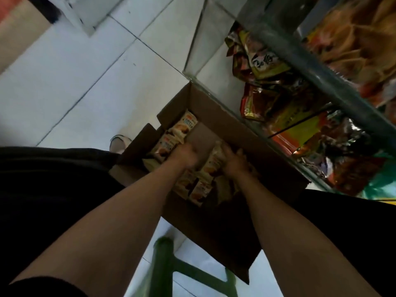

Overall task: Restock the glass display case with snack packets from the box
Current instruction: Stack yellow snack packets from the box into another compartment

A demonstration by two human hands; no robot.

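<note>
An open cardboard box (216, 116) stands in front of me, holding several cream and orange snack packets (186, 123). Both my hands reach down into it. My left hand (185, 155) is curled over packets near the box's middle, beside a loose cardboard sheet (203, 136). My right hand (234, 162) grips an upright packet (213, 162). The glass display case (300, 50) runs along the right, its shelves holding several red, yellow and silver snack bags (263, 61).
White floor tiles (85, 78) spread to the left. A shoe (119, 143) shows beside the box's left flap. A green frame (165, 264) stands below the box between my arms. My dark clothing fills the lower left and right.
</note>
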